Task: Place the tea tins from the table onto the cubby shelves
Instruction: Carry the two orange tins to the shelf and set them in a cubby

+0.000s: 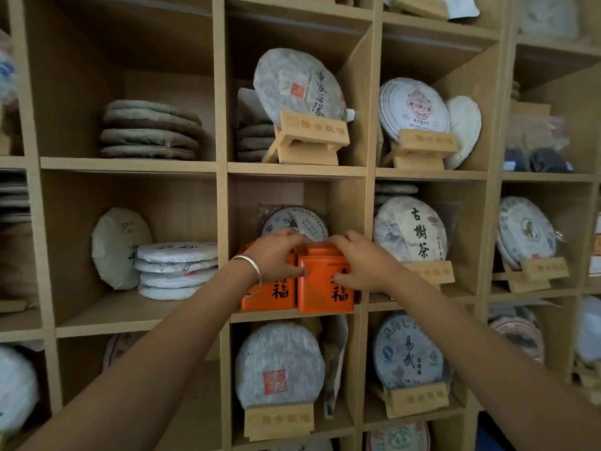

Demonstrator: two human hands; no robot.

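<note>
Wooden cubby shelves [221,166] fill the whole wall, and almost every box in them has round tea cakes wrapped in pale paper. Some cakes lie in stacks, like the grey stack [150,130] in the top left cubby. Others stand up on little wooden stands [310,138] with writing on the front. Two orange tea tins sit side by side at the front edge of the middle cubby, touching each other. Both have big black letters on the front. The left tin [271,292] is a bit further back, and the right tin [325,291] sticks out a little over the shelf edge. Behind them a round tea cake in a clear bag [294,221] leans against the back wall. Both hands reach into this cubby. The left hand [274,255] holds the top of the left tin, with its fingers curled over the lid and the thumb on the front. It has a silver bracelet [252,271] on the wrist. The right hand [366,263] holds the top of the right tin, with its fingers bent over the lid and the thumb pressed on the front. A big cake with black letters [409,231] stands in the next cubby to the right.
</note>
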